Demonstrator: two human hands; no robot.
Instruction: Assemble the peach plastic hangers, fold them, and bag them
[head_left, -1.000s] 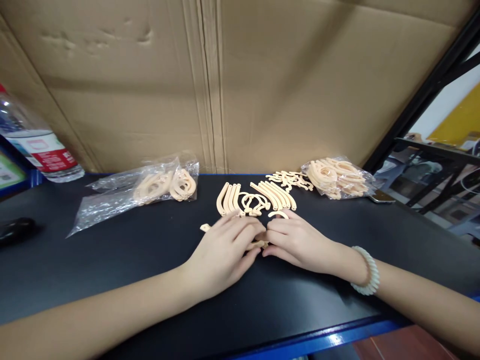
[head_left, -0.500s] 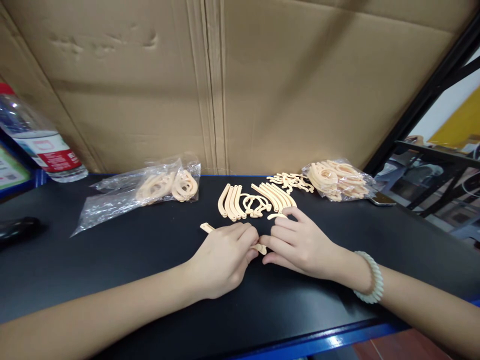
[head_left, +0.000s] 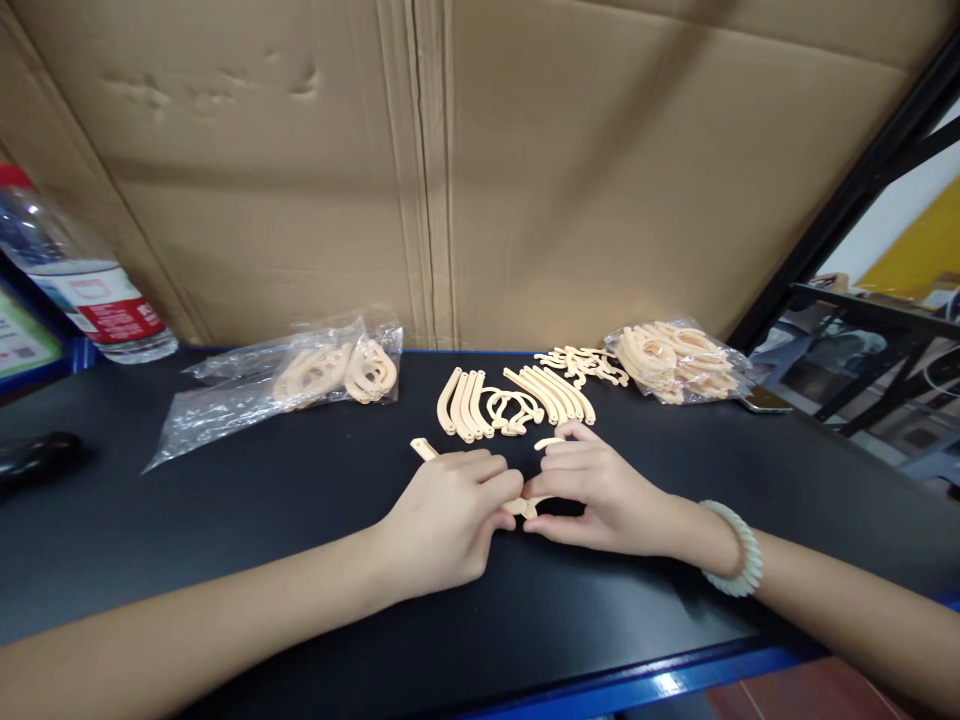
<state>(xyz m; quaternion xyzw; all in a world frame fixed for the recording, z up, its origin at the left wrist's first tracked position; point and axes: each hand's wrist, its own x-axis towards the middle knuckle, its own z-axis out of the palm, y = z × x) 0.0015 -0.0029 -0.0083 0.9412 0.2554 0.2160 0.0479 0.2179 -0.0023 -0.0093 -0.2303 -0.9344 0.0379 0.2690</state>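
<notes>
We keep our left hand (head_left: 454,522) curled snugly round a pale strip (head_left: 424,449), whose two ends poke out, just above the middle of the worktop (head_left: 465,645). Our right hand (head_left: 604,492) is partly closed, thumb and forefinger pinching a thin pale piece (head_left: 538,501) at the strip's nearer end; we cannot tell whether the two are joined. Beyond, towards the back edge, we see curved strips in a left row (head_left: 470,403) and a right row (head_left: 550,394).
</notes>
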